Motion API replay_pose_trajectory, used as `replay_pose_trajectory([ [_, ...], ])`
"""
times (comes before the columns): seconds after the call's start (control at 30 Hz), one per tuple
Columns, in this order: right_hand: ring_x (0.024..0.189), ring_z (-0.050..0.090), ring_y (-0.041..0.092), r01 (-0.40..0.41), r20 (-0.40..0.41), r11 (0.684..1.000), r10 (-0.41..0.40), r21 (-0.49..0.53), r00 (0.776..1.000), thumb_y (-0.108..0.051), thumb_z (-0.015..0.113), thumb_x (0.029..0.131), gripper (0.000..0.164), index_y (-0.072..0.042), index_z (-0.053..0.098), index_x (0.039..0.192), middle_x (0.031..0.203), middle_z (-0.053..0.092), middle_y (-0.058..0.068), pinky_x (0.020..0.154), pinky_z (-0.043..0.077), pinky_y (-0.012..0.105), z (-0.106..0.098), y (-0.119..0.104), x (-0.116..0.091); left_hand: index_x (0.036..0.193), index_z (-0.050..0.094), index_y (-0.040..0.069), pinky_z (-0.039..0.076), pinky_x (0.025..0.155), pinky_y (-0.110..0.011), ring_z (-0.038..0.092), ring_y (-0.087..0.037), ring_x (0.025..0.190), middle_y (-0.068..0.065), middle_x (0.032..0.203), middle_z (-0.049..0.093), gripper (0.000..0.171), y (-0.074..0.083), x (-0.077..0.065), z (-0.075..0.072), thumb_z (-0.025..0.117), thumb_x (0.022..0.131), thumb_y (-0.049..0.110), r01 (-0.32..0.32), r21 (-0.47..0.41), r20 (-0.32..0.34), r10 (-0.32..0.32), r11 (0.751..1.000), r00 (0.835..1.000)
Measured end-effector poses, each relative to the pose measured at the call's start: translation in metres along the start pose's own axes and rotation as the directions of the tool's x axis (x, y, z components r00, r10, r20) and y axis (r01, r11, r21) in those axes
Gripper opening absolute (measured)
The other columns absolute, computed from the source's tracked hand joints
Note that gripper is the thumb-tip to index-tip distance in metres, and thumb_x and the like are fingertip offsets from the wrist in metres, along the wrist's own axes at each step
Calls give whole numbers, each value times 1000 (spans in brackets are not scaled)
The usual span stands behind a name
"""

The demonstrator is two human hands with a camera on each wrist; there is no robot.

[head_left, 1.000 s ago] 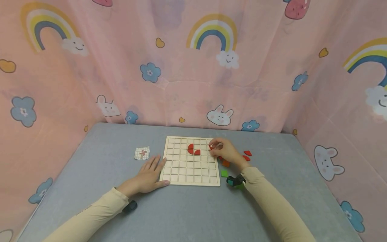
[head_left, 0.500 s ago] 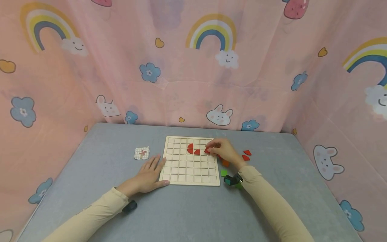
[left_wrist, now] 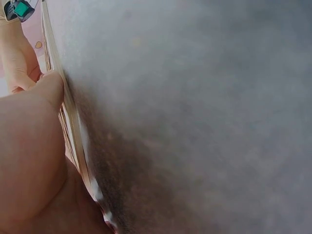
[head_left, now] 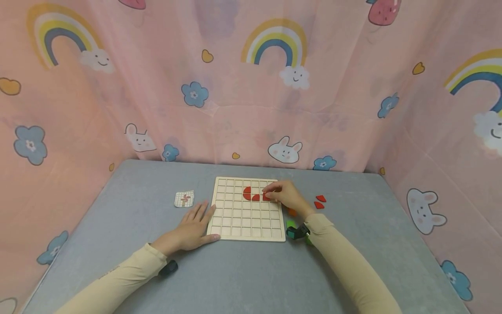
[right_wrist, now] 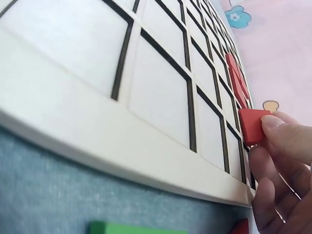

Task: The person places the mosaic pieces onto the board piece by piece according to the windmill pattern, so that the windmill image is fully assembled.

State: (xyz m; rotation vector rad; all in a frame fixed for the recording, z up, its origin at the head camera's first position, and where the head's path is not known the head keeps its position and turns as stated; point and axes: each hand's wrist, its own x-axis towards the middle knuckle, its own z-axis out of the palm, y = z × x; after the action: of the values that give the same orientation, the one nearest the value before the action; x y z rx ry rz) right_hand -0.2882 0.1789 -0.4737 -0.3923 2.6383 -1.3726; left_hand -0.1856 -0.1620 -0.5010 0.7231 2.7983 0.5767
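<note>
A pale wooden grid board [head_left: 251,222] lies on the grey table, with several red curved-edge pieces [head_left: 247,192] set in its upper cells. My right hand [head_left: 289,194] pinches a red piece [right_wrist: 252,126] between thumb and fingers, over the board's upper right cells. In the right wrist view that piece stands just at the grid lines; whether it touches the board is unclear. My left hand [head_left: 192,230] rests with spread fingers on the board's left edge, thumb at the lower left corner. The left wrist view shows its thumb [left_wrist: 48,87] against the board's side.
Two loose red pieces [head_left: 320,201] lie right of the board. Nearer are an orange piece [head_left: 292,212] and a green piece [head_left: 290,223], with another green one partly hidden by the wrist camera. A small paper card [head_left: 184,199] with a pinwheel picture lies at left.
My right hand has moved left with the red piece, from the board's right edge to over its upper right cells, and the piece has turned. The left hand stays in place.
</note>
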Motion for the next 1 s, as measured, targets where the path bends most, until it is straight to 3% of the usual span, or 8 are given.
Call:
replay_pose_trajectory([
  [1.0,79,56,17,48,4,999,-48,2,999,-10,78,98,13,-4,82,108,104,75,10,70,47,27,7,3,0,168,17,-3,12,125,-71,3,-53,160,-33,173,5,95,0,-1,0,64,104,51,5,-4,5,-5,1000,1000],
])
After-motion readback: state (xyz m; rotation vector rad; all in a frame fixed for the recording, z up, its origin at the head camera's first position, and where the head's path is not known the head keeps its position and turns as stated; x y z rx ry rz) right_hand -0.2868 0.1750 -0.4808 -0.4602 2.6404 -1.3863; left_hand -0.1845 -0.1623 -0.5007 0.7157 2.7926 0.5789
